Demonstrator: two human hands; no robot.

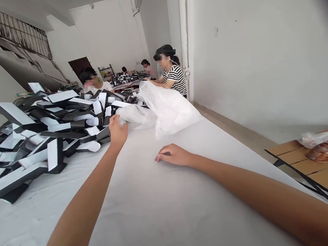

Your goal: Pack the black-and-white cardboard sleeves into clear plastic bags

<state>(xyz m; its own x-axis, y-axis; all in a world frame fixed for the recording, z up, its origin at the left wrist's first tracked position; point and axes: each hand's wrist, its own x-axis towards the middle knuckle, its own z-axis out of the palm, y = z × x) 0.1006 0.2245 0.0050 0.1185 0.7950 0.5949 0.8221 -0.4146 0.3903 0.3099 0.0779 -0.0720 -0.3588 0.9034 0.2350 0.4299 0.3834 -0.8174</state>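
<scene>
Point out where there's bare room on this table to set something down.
Bare white table covering lies between the left arm and right hand. Crowded: the black-and-white heap and the white plastic bag by the left hand.

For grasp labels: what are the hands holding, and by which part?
The right hand holds nothing, resting on the white table cover. The left hand has its fingertips at the near edge of a white plastic bag; a grip cannot be told.

plastic sheeting: thin, glossy | table cover: matt white cloth | side table: smooth wood
</scene>
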